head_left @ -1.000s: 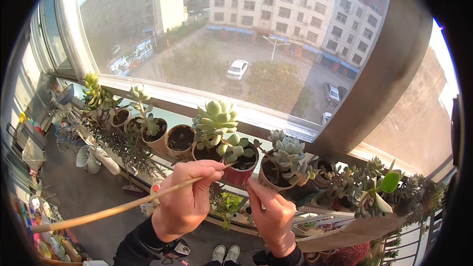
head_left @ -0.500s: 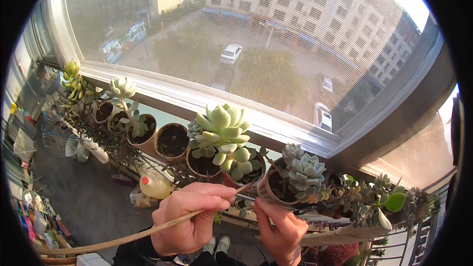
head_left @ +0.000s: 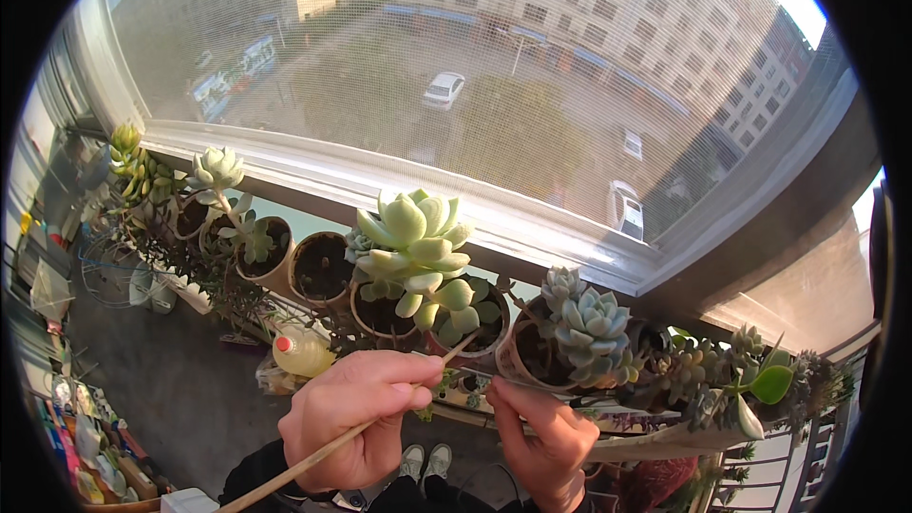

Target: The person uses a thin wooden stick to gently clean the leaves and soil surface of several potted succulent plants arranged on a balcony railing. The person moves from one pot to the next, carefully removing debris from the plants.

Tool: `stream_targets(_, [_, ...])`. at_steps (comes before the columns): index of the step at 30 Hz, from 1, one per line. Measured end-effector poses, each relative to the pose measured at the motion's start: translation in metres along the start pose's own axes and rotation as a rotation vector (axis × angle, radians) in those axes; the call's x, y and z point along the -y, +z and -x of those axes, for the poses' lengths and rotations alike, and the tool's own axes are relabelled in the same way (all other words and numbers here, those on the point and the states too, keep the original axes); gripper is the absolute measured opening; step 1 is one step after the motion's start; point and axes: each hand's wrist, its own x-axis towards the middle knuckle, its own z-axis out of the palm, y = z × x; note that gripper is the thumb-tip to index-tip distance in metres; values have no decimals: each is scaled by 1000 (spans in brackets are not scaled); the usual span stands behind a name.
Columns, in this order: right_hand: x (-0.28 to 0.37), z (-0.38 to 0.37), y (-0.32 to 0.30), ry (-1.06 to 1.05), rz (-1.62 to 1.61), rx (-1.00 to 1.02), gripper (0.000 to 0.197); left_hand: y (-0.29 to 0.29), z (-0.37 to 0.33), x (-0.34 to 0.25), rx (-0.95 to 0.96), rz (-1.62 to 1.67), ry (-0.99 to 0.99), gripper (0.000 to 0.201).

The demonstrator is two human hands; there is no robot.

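My left hand (head_left: 347, 423) is closed around a long, thin wooden stick (head_left: 302, 465). The stick slants up from the lower edge, and its tip reaches over the near rim of a reddish pot (head_left: 454, 353) with dark soil. A large pale green succulent (head_left: 418, 237) leans above that pot and its neighbour. Just below a patterned pot (head_left: 522, 361) holding a blue-green succulent (head_left: 591, 323), my right hand (head_left: 543, 437) has thumb and fingers pinched together. A thin dark line runs by those fingertips; whether they grip it or the pot, I cannot tell.
A row of potted succulents lines the sill beneath a screened window (head_left: 456, 114). A soil-filled pot (head_left: 321, 271) stands left of the big succulent. Lower down is a yellowish bottle with a red cap (head_left: 302, 353). Trailing plants (head_left: 703, 375) crowd the right end.
The stick has swung to a steeper slant, its tip now further over the reddish pot. My left hand has shifted slightly down and left. My right hand stays nearly in place.
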Motion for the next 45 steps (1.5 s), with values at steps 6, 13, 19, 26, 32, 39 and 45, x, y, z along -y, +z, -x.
stream_targets(6, [-1,2,-2,14,-17,1,25,0,3,3,17,-6,5,12])
stream_targets(13, [-3,2,1,-32,-16,-36,28,-1,5,8,61,2,12,12])
stream_targets(19, [-2,2,3,-46,-28,-46,29,-5,3,6,183,-111,4,15])
stream_targets(26, [-1,7,0,-5,-18,-22,27,-7,6,-2,-2,14,-6,13])
stream_targets(32, [1,10,-2,-13,-21,-22,26,-14,10,-5,44,-71,-35,13])
stream_targets(39, [4,15,-9,72,-23,-100,23,-12,14,-19,9,45,35,22])
stream_targets(45, [-11,20,-21,128,81,-244,20,16,17,-16,143,-69,37,22])
